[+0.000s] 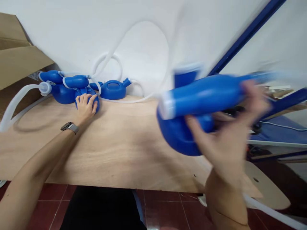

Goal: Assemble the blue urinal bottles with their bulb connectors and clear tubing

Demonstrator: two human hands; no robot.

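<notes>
On the left, my left hand (86, 107), with a watch on the wrist, is closed over the top of a blue urinal bottle (96, 101) standing on the table. Raised above the table's right side, my right hand (225, 137) grips another blue plastic urinal bottle (175, 135). A blue funnel-like piece with a white rim (201, 97) lies across that bottle in the same grasp. Motion smears this hand and its load, so its exact finger placing is unclear. Several similar blue bottles (114, 91) with pale tubes sit against the wall.
A wooden tabletop (120, 143) runs beneath both hands. An opened cardboard box (21, 64) is at the far left. Translucent hoses (144, 21) loop up by the white wall. To the right are a blue metal frame (247, 35) and a cluttered blue shelf (283, 127).
</notes>
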